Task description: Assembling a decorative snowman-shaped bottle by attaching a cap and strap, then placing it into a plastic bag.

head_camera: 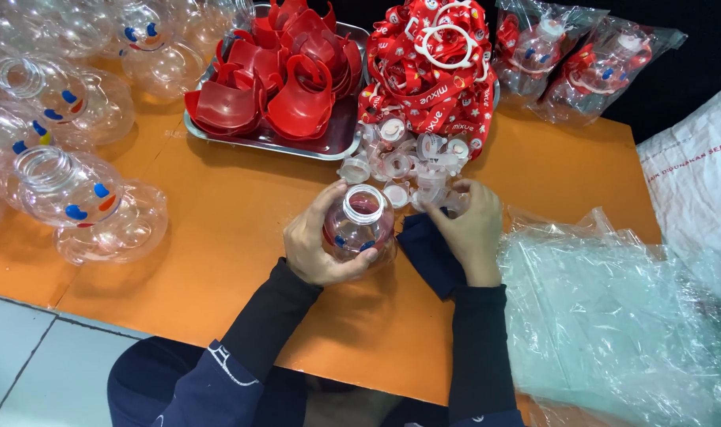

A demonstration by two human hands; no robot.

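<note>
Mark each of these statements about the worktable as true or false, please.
1. The left hand holds a clear bottle. True.
2. The metal tray holds blue plastic parts. False: the parts in it are red.
3. The right hand reaches among small clear caps. True.
4. The table top is green. False: it is orange.
5. The pile of clear plastic bags lies on the person's left. False: it lies on the right; clear empty bottles lie on the left.
</note>
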